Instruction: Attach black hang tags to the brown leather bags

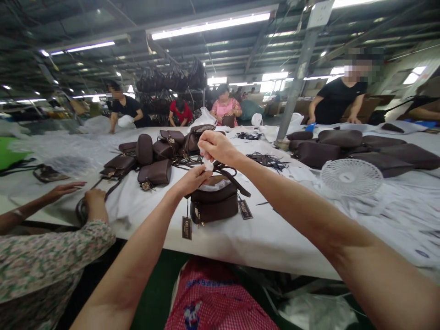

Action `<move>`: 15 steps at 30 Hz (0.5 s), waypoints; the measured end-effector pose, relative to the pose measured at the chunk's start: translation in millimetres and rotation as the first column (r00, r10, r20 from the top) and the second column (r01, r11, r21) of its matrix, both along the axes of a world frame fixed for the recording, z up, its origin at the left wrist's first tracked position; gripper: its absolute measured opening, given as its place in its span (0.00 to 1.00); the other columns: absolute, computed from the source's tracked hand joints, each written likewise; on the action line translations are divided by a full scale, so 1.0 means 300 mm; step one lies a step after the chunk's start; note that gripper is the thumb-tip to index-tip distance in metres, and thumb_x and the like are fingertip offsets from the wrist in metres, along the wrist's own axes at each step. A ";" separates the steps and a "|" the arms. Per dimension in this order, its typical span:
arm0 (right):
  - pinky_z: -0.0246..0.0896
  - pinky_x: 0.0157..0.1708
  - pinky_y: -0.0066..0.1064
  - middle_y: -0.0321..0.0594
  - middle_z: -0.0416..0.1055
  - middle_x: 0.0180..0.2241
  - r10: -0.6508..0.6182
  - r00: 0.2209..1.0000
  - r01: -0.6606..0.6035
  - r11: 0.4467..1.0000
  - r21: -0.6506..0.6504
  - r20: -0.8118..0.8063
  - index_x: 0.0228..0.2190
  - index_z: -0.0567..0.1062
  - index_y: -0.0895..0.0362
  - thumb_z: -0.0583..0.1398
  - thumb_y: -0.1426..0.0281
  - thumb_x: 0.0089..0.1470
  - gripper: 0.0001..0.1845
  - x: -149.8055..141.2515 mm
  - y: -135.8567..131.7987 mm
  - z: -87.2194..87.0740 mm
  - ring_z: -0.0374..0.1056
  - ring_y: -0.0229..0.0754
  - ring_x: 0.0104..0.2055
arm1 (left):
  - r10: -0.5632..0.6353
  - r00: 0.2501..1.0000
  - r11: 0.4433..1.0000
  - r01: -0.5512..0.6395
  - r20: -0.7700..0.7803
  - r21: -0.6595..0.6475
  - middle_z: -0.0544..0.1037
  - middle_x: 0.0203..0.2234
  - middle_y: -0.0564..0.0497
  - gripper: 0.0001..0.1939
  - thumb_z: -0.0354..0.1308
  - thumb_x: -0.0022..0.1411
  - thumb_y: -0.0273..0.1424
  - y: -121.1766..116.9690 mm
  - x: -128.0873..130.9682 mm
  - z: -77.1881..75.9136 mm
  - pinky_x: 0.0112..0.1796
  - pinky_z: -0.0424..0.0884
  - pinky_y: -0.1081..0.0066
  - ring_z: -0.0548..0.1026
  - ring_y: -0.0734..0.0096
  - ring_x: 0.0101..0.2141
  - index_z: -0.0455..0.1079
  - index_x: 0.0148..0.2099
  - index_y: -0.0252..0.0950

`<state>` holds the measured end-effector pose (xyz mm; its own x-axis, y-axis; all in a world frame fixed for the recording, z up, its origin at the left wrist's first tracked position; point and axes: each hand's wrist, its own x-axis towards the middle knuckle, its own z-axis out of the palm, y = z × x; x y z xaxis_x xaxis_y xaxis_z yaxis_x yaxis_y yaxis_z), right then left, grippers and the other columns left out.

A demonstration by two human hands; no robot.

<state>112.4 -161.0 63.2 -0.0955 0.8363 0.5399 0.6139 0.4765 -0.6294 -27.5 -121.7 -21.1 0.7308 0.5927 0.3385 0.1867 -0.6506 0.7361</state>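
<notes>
A small dark brown handbag (pixel 213 204) stands on the white table (pixel 261 238) in front of me, its top open with white paper stuffing (pixel 216 184) showing inside. Black hang tags (pixel 186 227) dangle from it. My left hand (pixel 191 179) is closed at the bag's open top, pinching a bit of white paper. My right hand (pixel 216 146) is above it, fingers closed on the same white paper (pixel 207 163). A dark strap loops beside the bag on the right.
Several more brown bags (pixel 151 160) lie behind, larger brown pouches (pixel 347 149) at the right. A white fan (pixel 350 178) lies on the table. A co-worker's hands (pixel 79 195) work at the left. Other people stand at the far side; a grey pillar (pixel 295 82) rises there.
</notes>
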 end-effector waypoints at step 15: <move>0.59 0.39 0.32 0.54 0.75 0.42 -0.006 0.595 0.238 0.956 -0.169 0.804 0.39 0.73 0.61 0.56 0.70 0.58 0.09 0.105 -0.007 -0.133 0.70 0.51 0.46 | 0.317 0.948 0.716 -0.250 0.015 0.651 0.74 0.39 0.44 0.10 0.46 0.67 0.28 -0.156 0.000 -0.021 0.46 0.67 0.65 0.71 0.63 0.43 0.69 0.43 0.35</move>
